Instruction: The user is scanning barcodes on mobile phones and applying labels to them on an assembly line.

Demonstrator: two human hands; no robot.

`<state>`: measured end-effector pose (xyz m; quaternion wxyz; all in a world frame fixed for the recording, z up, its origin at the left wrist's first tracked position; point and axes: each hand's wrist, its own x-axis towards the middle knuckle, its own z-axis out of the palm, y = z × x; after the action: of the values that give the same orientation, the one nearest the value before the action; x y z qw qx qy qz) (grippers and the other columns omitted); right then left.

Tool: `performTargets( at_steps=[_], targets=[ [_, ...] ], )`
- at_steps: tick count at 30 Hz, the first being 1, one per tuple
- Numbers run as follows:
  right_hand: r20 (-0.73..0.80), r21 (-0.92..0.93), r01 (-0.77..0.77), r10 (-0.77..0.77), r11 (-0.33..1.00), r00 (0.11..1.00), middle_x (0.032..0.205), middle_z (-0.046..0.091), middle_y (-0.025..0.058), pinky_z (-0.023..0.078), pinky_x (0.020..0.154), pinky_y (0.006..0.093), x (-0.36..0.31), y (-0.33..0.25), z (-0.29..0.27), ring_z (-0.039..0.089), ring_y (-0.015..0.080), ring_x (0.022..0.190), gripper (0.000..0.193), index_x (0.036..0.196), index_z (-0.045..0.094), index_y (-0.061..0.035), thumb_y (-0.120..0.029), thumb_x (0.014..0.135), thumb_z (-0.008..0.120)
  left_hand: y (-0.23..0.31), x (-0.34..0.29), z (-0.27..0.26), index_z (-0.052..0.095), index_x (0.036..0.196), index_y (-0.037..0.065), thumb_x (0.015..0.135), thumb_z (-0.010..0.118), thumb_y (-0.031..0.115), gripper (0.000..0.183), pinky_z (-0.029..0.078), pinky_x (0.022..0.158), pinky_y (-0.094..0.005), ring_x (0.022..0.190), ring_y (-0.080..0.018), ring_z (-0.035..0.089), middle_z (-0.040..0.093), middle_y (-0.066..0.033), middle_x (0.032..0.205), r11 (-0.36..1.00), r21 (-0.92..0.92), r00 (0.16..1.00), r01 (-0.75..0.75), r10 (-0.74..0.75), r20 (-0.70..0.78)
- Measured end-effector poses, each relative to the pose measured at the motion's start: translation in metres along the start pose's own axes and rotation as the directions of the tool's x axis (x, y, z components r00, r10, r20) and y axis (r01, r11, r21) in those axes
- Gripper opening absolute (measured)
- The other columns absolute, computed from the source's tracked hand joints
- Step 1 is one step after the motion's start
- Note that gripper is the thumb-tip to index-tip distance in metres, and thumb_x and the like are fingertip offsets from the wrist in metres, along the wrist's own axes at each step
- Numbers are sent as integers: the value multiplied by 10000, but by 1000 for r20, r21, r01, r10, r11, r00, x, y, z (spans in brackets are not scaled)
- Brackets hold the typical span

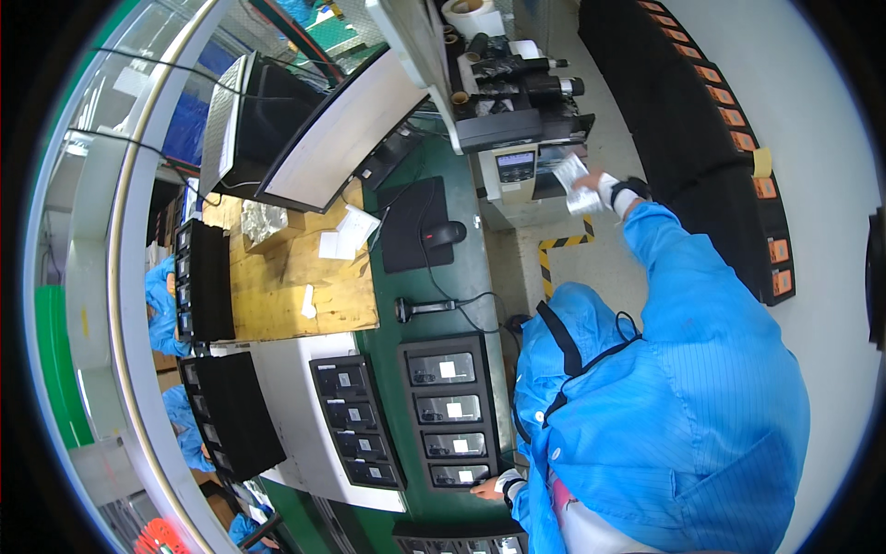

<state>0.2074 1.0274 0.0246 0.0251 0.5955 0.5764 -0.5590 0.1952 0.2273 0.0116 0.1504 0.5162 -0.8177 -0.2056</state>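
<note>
In my right hand (589, 181), closed on it, is a strip of white labels (570, 174). The strip hangs beside a label printer (517, 166) with a small lit display. Down at the lower middle, my left hand (488, 487) lies at the near corner of a black tray (414, 406), fingers stretched out and touching its edge. That tray has several compartments, each with a dark, shiny flat device (443, 370) bearing a white square label. A second black tray (358, 406) with similar dark devices lies just left of it.
A barcode scanner (425, 308) and a mouse (445, 234) on a black pad lie on the green bench. A monitor (346, 129) stands further left. Stacked black trays (683, 111) line the right side. Another tray (461, 531) shows at the bottom. People in blue sit beyond.
</note>
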Motion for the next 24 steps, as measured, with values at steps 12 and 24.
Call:
performTargets(
  at_steps=[12, 24],
  targets=[
    [920, -131, 719, -186, 683, 345, 1004, 773, 143, 562, 823, 354, -201, -67, 242, 734, 224, 904, 501, 1132, 729, 38, -348, 827, 825, 158, -76, -53, 505, 1456, 24, 1051, 557, 368, 534, 477, 1002, -373, 1206, -219, 596, 603, -97, 1364, 794, -605, 496, 53, 505, 706],
    [976, 120, 963, 149, 241, -159, 924, 724, 216, 525, 726, 469, -338, -135, 285, 715, 385, 879, 305, 1070, 655, -18, -294, 940, 664, 135, -66, -93, 633, 1168, 4, 927, 656, -22, 243, 515, 906, -299, 1011, -168, 674, 718, -89, 1124, 454, -773, 713, 444, 344, 612]
  ],
)
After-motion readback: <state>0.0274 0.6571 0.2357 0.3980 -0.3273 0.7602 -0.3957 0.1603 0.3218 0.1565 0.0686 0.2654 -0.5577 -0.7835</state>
